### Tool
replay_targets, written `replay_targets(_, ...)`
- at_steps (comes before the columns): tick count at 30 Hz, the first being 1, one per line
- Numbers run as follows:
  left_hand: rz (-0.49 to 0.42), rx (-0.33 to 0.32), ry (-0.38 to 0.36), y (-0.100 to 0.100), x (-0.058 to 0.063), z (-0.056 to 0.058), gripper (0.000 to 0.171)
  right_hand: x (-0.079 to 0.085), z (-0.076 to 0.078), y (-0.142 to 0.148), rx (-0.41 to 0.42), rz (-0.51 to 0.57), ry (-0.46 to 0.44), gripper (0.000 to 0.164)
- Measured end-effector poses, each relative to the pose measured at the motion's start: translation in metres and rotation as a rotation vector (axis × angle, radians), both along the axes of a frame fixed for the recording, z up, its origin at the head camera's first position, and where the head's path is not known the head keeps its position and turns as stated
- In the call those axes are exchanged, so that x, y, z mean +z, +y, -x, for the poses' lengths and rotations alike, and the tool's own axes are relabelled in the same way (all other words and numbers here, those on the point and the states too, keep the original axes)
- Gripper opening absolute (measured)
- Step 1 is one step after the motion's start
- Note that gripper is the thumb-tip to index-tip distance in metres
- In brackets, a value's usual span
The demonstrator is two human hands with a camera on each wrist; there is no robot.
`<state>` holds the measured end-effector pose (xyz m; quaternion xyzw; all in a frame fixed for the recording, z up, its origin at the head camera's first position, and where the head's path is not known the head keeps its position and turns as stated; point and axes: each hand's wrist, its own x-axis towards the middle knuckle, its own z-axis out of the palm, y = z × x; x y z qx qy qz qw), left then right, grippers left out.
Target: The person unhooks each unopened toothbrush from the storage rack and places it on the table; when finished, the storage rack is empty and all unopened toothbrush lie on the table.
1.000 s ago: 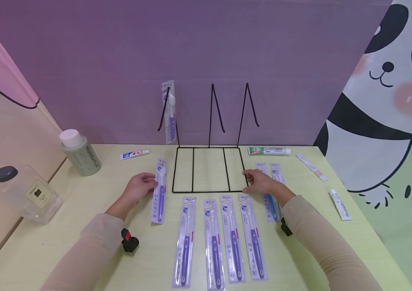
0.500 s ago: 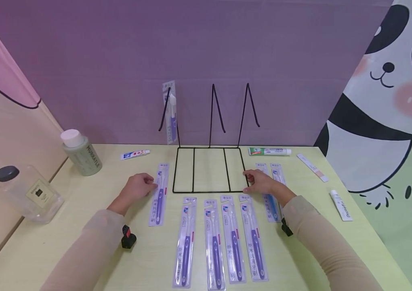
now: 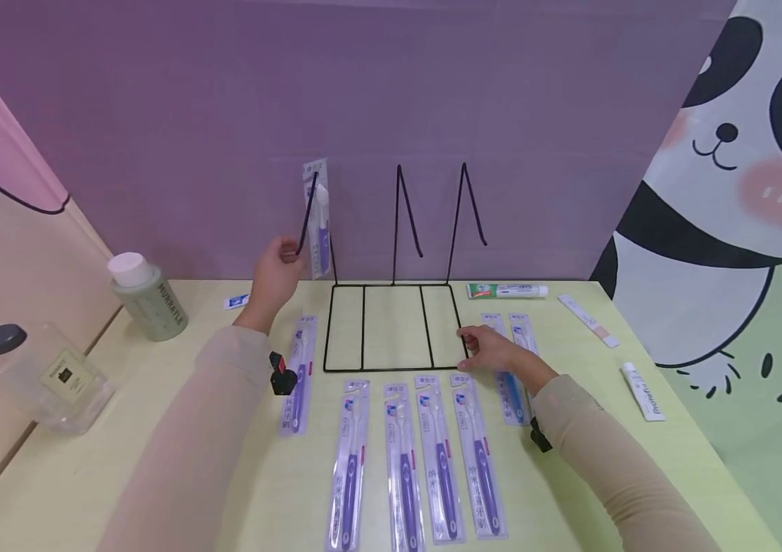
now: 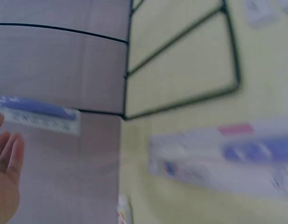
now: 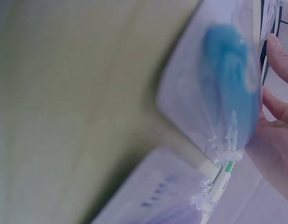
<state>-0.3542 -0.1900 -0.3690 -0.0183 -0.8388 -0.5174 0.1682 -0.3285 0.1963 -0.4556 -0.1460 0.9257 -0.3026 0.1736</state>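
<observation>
A black wire rack (image 3: 362, 330) with three upright hooks stands on the table. From its left hook hangs a packaged toothbrush (image 3: 320, 230), purple and white. My left hand (image 3: 277, 280) is raised beside that hook's tip, its fingers loosely extended near the hanging pack; the left wrist view shows nothing gripped. My right hand (image 3: 494, 349) holds the rack's right front corner between thumb and fingers. Another packaged toothbrush (image 3: 299, 383) lies left of the rack, partly under my left forearm. Several purple packaged toothbrushes (image 3: 442, 468) lie in a row in front.
Two more packs, one a blue toothbrush (image 3: 514, 399), lie partly under my right hand. A green-and-white toothpaste tube (image 3: 507, 291), a flat strip (image 3: 587, 320) and a white tube (image 3: 642, 391) are at right. Two bottles, grey (image 3: 152, 303) and clear (image 3: 53, 383), stand at left.
My left hand has left the toothbrush pack lying at left and risen forward to the left hook. That pack now lies flat. The right hand stays at the rack corner.
</observation>
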Motion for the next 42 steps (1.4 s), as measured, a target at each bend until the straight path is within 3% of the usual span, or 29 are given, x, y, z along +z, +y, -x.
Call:
replay_targets(5,-0.128,0.096,0.120,0.016,0.014,0.012,0.034,0.000,0.001,-0.002,-0.012,-0.015,0.011,0.072)
replay_targets(9,-0.220,0.129,0.137,0.026,0.020,0.014,0.034,0.000,0.000,-0.003,-0.006,-0.016,0.013,0.071)
replay_targets(12,-0.229,0.153,0.133,0.029,0.022,0.014,0.032,0.000,-0.001,-0.004,0.016,-0.008,0.014,0.070)
replay_targets(16,-0.167,0.167,0.118,0.030,0.022,0.015,0.029,-0.001,0.000,-0.005,0.018,-0.013,0.021,0.070)
replay_targets(20,-0.095,0.113,0.125,0.029,0.020,0.015,0.029,-0.001,0.002,-0.004,0.016,-0.027,0.036,0.071)
replay_targets(24,-0.039,0.015,0.150,0.030,0.021,0.012,0.032,0.000,0.003,-0.004,0.022,-0.029,0.039,0.072)
replay_targets(28,-0.066,-0.093,0.164,0.032,0.025,0.006,0.030,0.001,0.003,-0.005,0.021,-0.035,0.041,0.071)
replay_targets(32,-0.063,-0.178,0.159,0.029,0.024,-0.006,0.029,0.000,0.005,-0.007,0.020,-0.039,0.045,0.072)
replay_targets(37,-0.011,-0.254,0.065,0.012,0.008,-0.032,0.033,-0.001,0.005,-0.007,0.024,-0.044,0.046,0.072)
replay_targets(42,0.093,-0.271,-0.091,-0.016,-0.011,-0.057,0.039,0.003,0.002,-0.004,0.012,-0.058,0.047,0.072)
